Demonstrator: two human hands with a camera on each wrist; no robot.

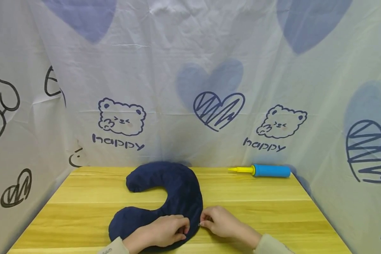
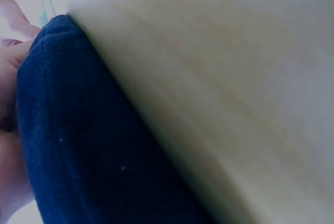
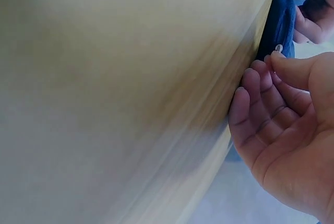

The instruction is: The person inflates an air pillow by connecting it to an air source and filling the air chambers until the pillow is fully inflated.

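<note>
A dark navy U-shaped neck pillow [image 1: 184, 183] lies on the wooden table, its opening toward the left. My left hand [image 1: 168, 231] rests over its near part, thumb and curled fingers gripping the fabric by the outer edge. At the pillow's right edge, my right hand [image 1: 220, 223] pinches a small metal zipper pull [image 3: 278, 48] between thumb and index finger. The other fingers of that hand are bent near the table surface in the right wrist view. In the left wrist view the pillow's blue fabric [image 2: 88, 130] fills the lower left.
A hand air pump [image 1: 271, 171], blue with a yellow nozzle, lies at the back right of the wooden table [image 1: 257, 201]. Behind the table hangs a white cloth [image 1: 165, 88] printed with hearts and bears. Similar cloth stands at both sides.
</note>
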